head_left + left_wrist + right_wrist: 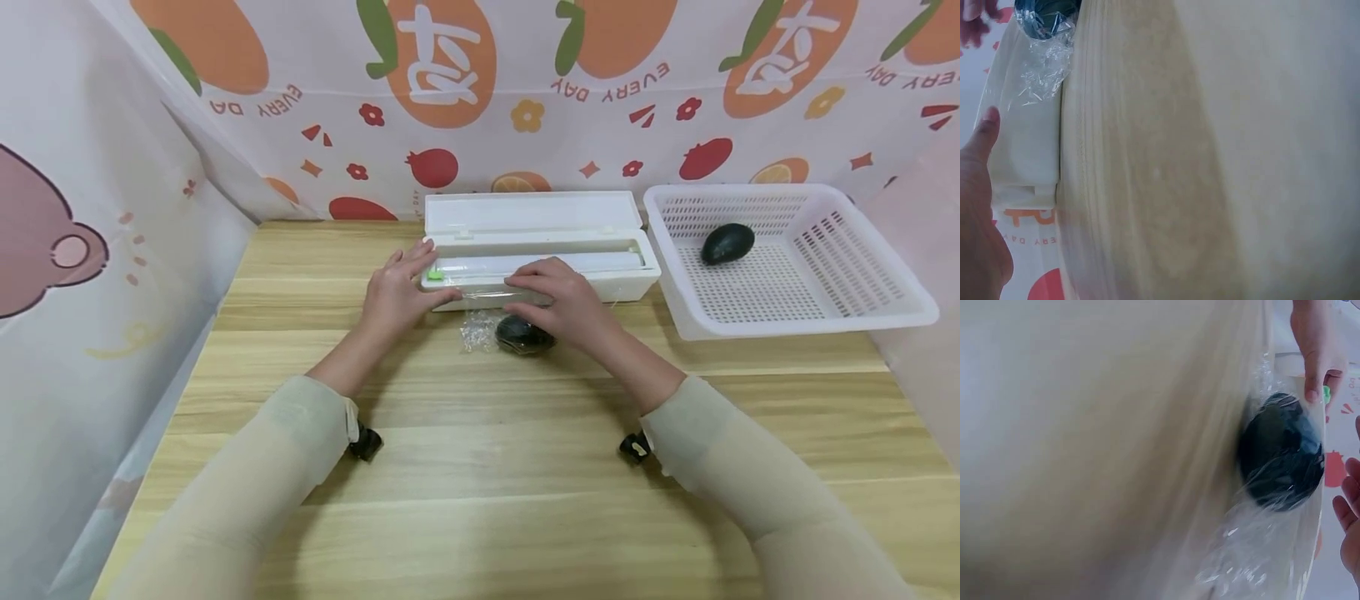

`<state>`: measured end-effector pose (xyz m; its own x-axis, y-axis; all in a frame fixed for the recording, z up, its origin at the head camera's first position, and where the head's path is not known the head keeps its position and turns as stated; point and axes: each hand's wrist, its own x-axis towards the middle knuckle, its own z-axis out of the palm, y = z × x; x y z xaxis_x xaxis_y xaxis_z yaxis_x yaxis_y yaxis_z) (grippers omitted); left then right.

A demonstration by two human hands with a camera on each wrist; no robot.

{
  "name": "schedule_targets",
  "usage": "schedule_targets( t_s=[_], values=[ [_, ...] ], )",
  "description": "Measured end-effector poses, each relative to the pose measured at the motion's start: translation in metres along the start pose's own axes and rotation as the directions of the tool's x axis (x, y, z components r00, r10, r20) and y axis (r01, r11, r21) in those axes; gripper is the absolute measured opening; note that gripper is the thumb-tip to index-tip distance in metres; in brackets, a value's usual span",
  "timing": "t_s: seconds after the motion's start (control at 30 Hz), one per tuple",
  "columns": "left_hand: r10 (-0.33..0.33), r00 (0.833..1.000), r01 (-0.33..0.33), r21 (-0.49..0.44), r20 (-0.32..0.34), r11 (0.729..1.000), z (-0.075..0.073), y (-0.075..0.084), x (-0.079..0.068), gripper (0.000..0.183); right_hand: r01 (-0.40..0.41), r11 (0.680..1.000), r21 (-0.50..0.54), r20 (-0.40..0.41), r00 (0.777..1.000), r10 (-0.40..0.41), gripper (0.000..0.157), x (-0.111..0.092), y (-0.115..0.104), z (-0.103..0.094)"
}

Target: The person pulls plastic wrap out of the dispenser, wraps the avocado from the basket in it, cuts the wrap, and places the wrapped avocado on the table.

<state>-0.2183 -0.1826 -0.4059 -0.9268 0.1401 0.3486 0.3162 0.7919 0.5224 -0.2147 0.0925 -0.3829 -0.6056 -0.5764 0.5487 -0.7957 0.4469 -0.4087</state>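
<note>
— Fingers of the left hand (396, 290) mostly straight, resting at the 9 o'clock end of a white box (632, 288), with thumb pointing towards 3 o'clock along its front edge.
— Grasping anything?
— Not visibly; loose rather than clenched.
— And in the right hand (562, 304)?
— Fingers relaxed, slightly bent, pointing towards 9 o'clock over the front edge of the box. Likewise free of any visible grip. Hard to tell whether touching the box.
— Where to find the dark oval item (525, 335)?
— On the wooden table (480, 467), just in front of the box. Covered in clear film (478, 332), crumpled outward at 9 o'clock. From the right fingertips, close by at 5 o'clock, partly overlapped by the thumb in the head view. From the left thumb tip, a little farther off, at 4 o'clock. In the right wrist view, at 10 o'clock from the right fingers and apart from them.
— Inside the box?
— A white roll (476, 267), with a small green piece (435, 276) at the 9 o'clock end and a raised lid (532, 215) at 12 o'clock.
— Farther out?
— At 3 o'clock from the right hand, a white basket (810, 325) containing a second dark oval item (727, 244).
</note>
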Motion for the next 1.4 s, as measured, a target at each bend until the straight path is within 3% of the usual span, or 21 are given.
schedule_targets(
  t_s=[0.13, 0.23, 0.3, 0.43, 0.63, 0.83, 1.0, 1.23, 1.4],
  values=[
    [-0.005, 1.0, 0.005, -0.034, -0.018, 0.999, 0.001, -0.002, -0.001, 0.082, -0.072, 0.994, 0.083, 0.001, 0.997, 0.073, 0.038, 0.023, -0.002, 0.004],
    [-0.011, 1.0, 0.009, -0.05, -0.027, 0.999, 0.002, -0.004, -0.002, 0.081, -0.188, 0.973, 0.136, 0.093, 0.98, 0.176, 0.036, 0.043, -0.005, 0.005],
    [-0.014, 1.0, 0.013, -0.053, -0.024, 0.999, 0.002, -0.004, -0.002, 0.081, -0.252, 0.956, 0.149, 0.185, 0.957, 0.223, 0.035, 0.055, -0.005, 0.007],
    [-0.017, 1.0, 0.016, -0.059, -0.011, 0.998, 0.003, -0.004, -0.003, 0.081, -0.248, 0.961, 0.119, 0.327, 0.924, 0.198, 0.033, 0.077, -0.003, 0.014],
    [0.025, 0.999, -0.029, -0.079, -0.045, 0.996, 0.007, -0.004, -0.003, 0.077, -0.223, 0.966, 0.129, 0.433, 0.889, 0.147, 0.028, 0.097, 0.0, 0.029],
    [0.043, 0.997, -0.05, -0.104, -0.068, 0.993, 0.011, -0.004, -0.003, 0.075, -0.303, 0.928, 0.218, 0.436, 0.881, 0.185, 0.025, 0.102, -0.001, 0.032],
    [0.064, 0.994, -0.073, -0.106, -0.085, 0.992, 0.012, -0.005, -0.003, 0.076, -0.313, 0.911, 0.269, 0.441, 0.881, 0.172, 0.021, 0.104, 0.001, 0.035],
    [0.083, 0.99, -0.096, -0.108, -0.114, 0.989, 0.01, -0.007, -0.004, 0.076, -0.305, 0.921, 0.24, 0.477, 0.864, 0.162, 0.022, 0.108, 0.001, 0.041],
    [0.058, 0.991, -0.071, -0.115, -0.117, 0.991, 0.008, -0.009, -0.005, 0.075, -0.281, 0.935, 0.214, 0.473, 0.868, 0.153, 0.02, 0.114, -0.003, 0.047]
  ],
)
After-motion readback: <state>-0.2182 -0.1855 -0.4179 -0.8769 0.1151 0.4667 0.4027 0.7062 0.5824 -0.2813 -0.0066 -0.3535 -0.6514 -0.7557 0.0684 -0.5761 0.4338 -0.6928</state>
